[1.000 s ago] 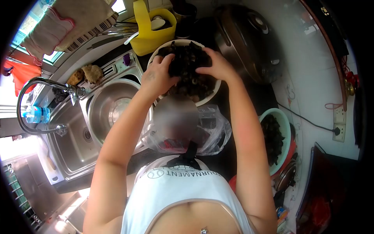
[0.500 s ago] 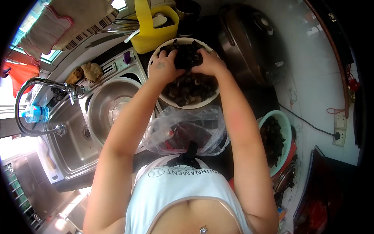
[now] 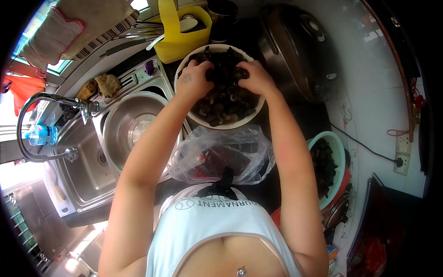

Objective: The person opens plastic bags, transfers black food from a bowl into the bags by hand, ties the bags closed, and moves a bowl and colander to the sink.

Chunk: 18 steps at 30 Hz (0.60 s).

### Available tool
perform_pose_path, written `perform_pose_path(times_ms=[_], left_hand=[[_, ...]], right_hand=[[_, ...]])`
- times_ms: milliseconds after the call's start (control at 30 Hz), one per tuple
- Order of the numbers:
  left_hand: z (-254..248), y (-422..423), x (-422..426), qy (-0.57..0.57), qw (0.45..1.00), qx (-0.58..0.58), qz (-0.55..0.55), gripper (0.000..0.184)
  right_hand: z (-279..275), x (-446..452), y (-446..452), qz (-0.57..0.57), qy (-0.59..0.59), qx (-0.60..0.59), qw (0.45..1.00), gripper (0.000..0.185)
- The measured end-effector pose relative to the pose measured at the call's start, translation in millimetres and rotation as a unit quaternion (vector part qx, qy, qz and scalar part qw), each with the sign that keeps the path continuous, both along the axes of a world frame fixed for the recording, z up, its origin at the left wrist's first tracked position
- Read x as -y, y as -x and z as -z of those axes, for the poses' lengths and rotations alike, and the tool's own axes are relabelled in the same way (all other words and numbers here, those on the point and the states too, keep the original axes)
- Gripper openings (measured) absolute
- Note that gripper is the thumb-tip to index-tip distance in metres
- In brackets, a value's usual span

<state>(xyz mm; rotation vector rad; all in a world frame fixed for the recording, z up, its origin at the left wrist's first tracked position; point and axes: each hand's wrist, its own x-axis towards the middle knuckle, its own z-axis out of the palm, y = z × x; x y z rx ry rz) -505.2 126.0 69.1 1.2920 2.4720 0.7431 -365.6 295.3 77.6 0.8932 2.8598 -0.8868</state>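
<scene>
The sink (image 3: 87, 171), the largest item in view, lies at about 8 o'clock from the pale-rimmed bowl (image 3: 224, 127). A dark, domed appliance (image 3: 295, 55) stands at 2 o'clock, near the bowl's rim. A steel basin (image 3: 115, 122) sits over the nearer part of the sink, also at 8 o'clock. A clear plastic bag (image 3: 251, 150) lies crumpled at 6 o'clock, between the bowl and the person's body.

The bowl itself rests on the dark counter at 12 o'clock from the person, well filled with dark pieces (image 3: 224, 104). At 4 o'clock from it, beyond the right forearm, a pale green basket (image 3: 341, 150) holds more dark pieces. A yellow holder (image 3: 173, 48) stands at 11 o'clock, just beside the bowl, with a spoon (image 3: 155, 42) leaning out of it.

The left hand (image 3: 195, 81) reaches into the bowl at its 10 o'clock side, fingers curled down into the pieces and thumb held apart. The right hand (image 3: 256, 78) enters at 2 o'clock, its thumb and fingers parted around some pieces at their tips. Both sets of fingertips are partly hidden, so how firmly either hand closes, I cannot tell. Individual pieces are too dark to identify.
</scene>
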Motion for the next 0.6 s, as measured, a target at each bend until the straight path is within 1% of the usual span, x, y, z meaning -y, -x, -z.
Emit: perform_pose_path(times_ms=[33,100,200,233,300,333,367,433,467,500,533,567,600], left_hand=[[-0.1,-0.8,2.1,-0.006,1.0,0.012,0.006,0.053],[-5.2,-12.6,-0.1,0.008,1.0,-0.01,-0.005,0.051],[-3.4,-11.9,-7.0,0.016,0.999,-0.028,-0.006,0.049],[-2.3,-9.5,-7.9,0.019,0.999,-0.031,-0.004,0.049],[0.6,-0.5,-3.3,0.019,1.0,0.012,0.001,0.046],[0.0,1.5,-1.7,0.021,0.999,0.034,0.005,0.045],[0.3,-1.2,-2.7,0.017,1.0,0.021,-0.001,0.043],[-5.3,-12.6,-5.7,0.009,1.0,-0.004,-0.013,0.039],[-3.5,-14.6,-7.6,0.004,1.0,-0.014,-0.017,0.037],[0.3,-15.6,-9.8,-0.002,0.999,-0.024,-0.021,0.035],[3.9,-15.7,-11.4,-0.008,0.999,-0.034,-0.026,0.033],[6.9,-11.9,-10.7,-0.026,0.999,-0.006,-0.028,0.033],[10.0,-3.4,-8.1,-0.043,0.998,0.02,-0.03,0.032]], right_hand=[[6.5,0.0,1.0,0.004,-0.021,0.002,1.0,0.058],[10.2,7.2,5.4,0.013,-0.064,0.005,0.998,0.059],[-3.5,19.4,13.8,0.057,-0.085,0.078,0.992,0.058],[2.4,9.6,12.0,0.035,-0.049,0.06,0.996,0.059],[29.6,-28.9,3.1,-0.008,0.025,0.023,0.999,0.059],[31.4,-32.9,1.1,-0.006,0.052,0.002,0.999,0.058],[35.0,-34.2,-0.7,0.013,0.03,0.001,0.999,0.057],[10.9,-8.8,0.8,0.051,-0.013,-0.001,0.999,0.055],[7.4,5.7,6.1,0.065,-0.055,0.019,0.996,0.052],[-6.6,21.9,11.1,0.088,-0.08,0.067,0.991,0.048],[-4.8,20.3,11.8,0.103,-0.086,0.055,0.989,0.046],[-0.2,18.0,12.8,0.118,-0.091,0.042,0.988,0.044],[7.6,7.9,9.5,0.119,-0.077,-0.003,0.99,0.042]])
